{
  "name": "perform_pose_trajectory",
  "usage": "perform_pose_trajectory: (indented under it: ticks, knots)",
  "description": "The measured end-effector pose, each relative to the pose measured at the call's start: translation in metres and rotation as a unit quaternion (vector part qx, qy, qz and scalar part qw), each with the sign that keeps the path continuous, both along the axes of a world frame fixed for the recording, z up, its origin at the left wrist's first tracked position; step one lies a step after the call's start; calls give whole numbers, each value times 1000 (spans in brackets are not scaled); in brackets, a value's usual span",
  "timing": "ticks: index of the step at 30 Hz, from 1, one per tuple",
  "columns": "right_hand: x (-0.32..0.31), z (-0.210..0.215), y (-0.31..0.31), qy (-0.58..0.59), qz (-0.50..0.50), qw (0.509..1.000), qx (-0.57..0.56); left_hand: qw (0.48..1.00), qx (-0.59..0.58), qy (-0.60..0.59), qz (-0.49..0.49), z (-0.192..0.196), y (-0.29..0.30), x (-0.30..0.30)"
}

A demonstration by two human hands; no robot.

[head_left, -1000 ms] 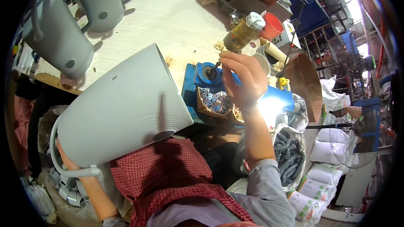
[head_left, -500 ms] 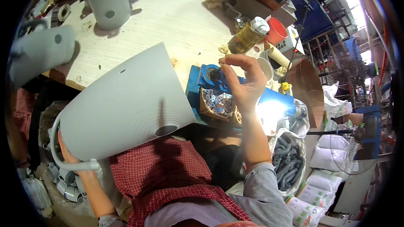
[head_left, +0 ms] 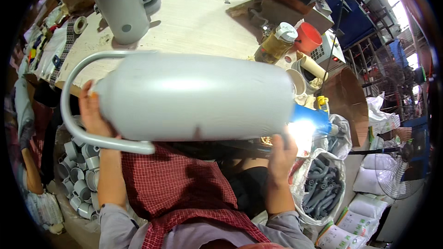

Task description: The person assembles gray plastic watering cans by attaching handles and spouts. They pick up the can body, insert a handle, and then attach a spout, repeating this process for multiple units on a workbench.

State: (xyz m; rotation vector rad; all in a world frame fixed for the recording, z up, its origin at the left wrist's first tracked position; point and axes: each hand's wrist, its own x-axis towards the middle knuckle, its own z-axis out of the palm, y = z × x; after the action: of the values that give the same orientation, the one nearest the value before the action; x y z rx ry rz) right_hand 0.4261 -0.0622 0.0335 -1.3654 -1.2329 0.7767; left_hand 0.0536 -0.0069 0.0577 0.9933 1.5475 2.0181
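A large light-grey jug body (head_left: pixel 198 97), like the shell of a thermos, lies level across the front of me above my lap. Its curved grey carrying handle (head_left: pixel 67 94) swings out round the left end. My left hand (head_left: pixel 94 113) grips that left end, inside the loop of the handle. At the lower right end, my right hand (head_left: pixel 281 154) holds the rim, its fingertips partly hidden behind the body. Most of a blue bench device (head_left: pixel 311 116) is covered by the jug body; a bright light glares beside it.
Another grey jug (head_left: pixel 122 14) stands upright at the back left. An amber bottle (head_left: pixel 277 44) and a red cup (head_left: pixel 308 37) are at the back right. Sacks of dark-grey curved parts (head_left: pixel 323 189) and grey rings (head_left: pixel 80 180) flank me. A co-worker's arm (head_left: pixel 32 173) shows far left.
The jug body has turned level and blurs with motion. My right hand has come down from its raised pinch to the body's right end. A second grey jug has left the table's left edge.
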Motion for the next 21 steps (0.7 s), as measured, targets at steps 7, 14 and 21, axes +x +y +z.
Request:
perform_pose_trajectory:
  ticks: [7,14,21]
  knots:
    - [80,-30,-7,179,-93,962,183,952,62,-42,-298,-33,29,111]
    - [87,-33,0,175,-107,964,172,953,65,-65,-288,-45,39,124]
    - [84,-40,5,176,-111,964,167,956,63,-100,-270,-44,42,121]
